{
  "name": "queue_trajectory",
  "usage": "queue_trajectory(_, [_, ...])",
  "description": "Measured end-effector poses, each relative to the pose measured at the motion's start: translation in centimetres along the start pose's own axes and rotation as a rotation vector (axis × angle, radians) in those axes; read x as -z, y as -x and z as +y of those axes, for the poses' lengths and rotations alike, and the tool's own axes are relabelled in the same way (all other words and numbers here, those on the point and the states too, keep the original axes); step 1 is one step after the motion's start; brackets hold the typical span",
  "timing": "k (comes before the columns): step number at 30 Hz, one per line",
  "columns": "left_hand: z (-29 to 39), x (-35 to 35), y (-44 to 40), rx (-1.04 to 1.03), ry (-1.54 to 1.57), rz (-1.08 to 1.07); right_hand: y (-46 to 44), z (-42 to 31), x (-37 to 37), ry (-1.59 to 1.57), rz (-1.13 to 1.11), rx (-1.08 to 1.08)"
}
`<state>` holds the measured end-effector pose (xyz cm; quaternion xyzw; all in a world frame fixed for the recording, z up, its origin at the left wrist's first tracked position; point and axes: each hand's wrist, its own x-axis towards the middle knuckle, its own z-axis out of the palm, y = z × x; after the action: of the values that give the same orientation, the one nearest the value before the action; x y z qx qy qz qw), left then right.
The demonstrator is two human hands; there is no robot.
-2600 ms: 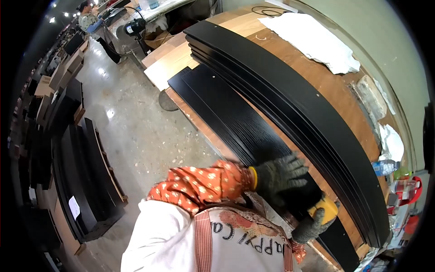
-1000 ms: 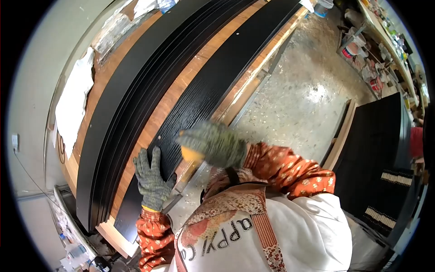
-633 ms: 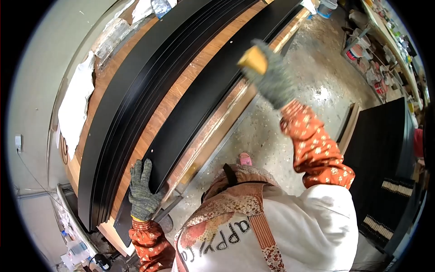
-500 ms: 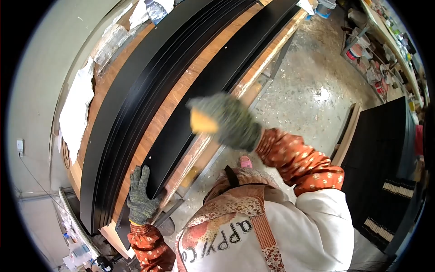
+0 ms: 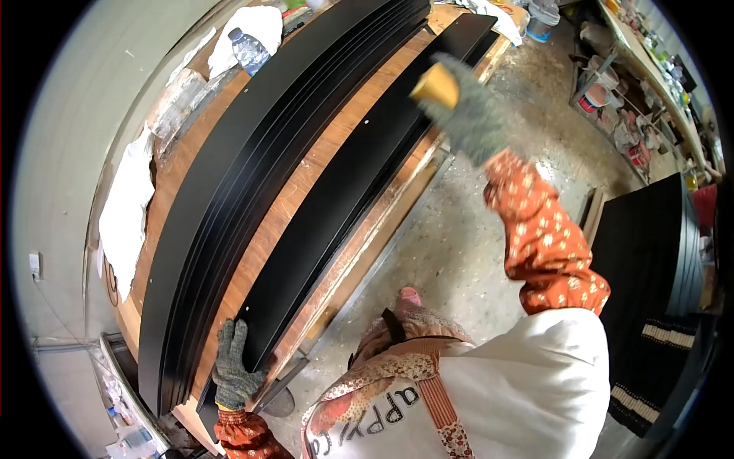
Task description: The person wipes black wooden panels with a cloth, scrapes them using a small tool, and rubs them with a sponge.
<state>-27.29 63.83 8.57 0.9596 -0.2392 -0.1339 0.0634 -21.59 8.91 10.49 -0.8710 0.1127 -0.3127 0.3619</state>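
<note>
A long curved black board (image 5: 336, 183) lies on the wooden table (image 5: 294, 195), with another black piece showing under its right edge. My left hand (image 5: 235, 366), in a grey knitted glove, rests on the board's near end with fingers spread. Over the far part of the board, my right hand (image 5: 468, 115) is gloved too and blurred by motion; it grips a yellow block (image 5: 437, 86). To the left, a stack of curved black boards (image 5: 229, 164) runs alongside, nested edge by edge.
White cloth (image 5: 126, 218) and a plastic bottle (image 5: 248, 52) lie on the table's left side. Black boards (image 5: 638, 260) are stacked at the right. Buckets (image 5: 543, 19) stand beyond the table's far end, and shelving with clutter lines the far right.
My right hand has swept back up along the board with the yellow block, after coming nearer my body. My left hand stays at the near end. The view has shifted slightly.
</note>
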Motion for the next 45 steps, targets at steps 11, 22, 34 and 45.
queue_trajectory(11, [0.1,-3.3,0.2,0.031,-0.210,0.135,11.4,-3.7,-5.2,-0.168,-0.253,0.397])
queue_trajectory(22, [4.3,-2.6,-2.2,0.160,-0.264,0.070,10.5,-3.5,-5.9,-0.122,-0.346,0.508])
queue_trajectory(34, [3.6,0.0,-3.1,0.121,0.005,-0.055,-9.5,12.3,4.8,0.241,-0.133,0.137])
queue_trajectory(45, [5.9,1.2,-4.1,0.229,-0.006,-0.098,-6.2,8.1,1.6,-0.075,-0.451,0.581])
